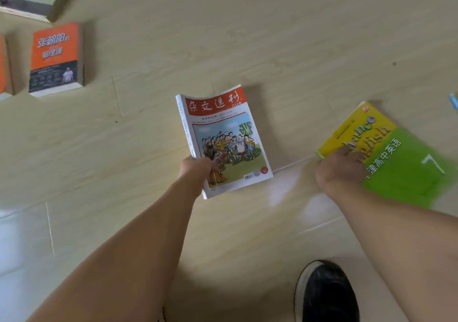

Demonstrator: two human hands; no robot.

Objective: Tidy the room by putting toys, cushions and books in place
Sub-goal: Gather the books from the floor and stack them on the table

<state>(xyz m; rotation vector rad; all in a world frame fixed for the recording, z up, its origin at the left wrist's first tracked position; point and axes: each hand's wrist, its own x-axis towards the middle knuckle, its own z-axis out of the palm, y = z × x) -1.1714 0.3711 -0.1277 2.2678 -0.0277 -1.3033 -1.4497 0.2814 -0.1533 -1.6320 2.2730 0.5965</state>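
Now left hand (195,170) grip pinches magazine (223,141) bottom corner, long axis pointing away; right hand (340,168) grips textbook (396,163).

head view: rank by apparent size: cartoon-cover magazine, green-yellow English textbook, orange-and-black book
1. green-yellow English textbook, blurred and cut off at the frame edge
2. cartoon-cover magazine, close behind
3. orange-and-black book, farther from the camera, so true size unsure

left hand (198,170) grips red-topped magazine (228,138) by its near left corner | right hand (339,170) grips yellow-green textbook (396,163) (blurred) | orange book (57,59) far left on wood floor (272,37) | black shoe (327,294) near
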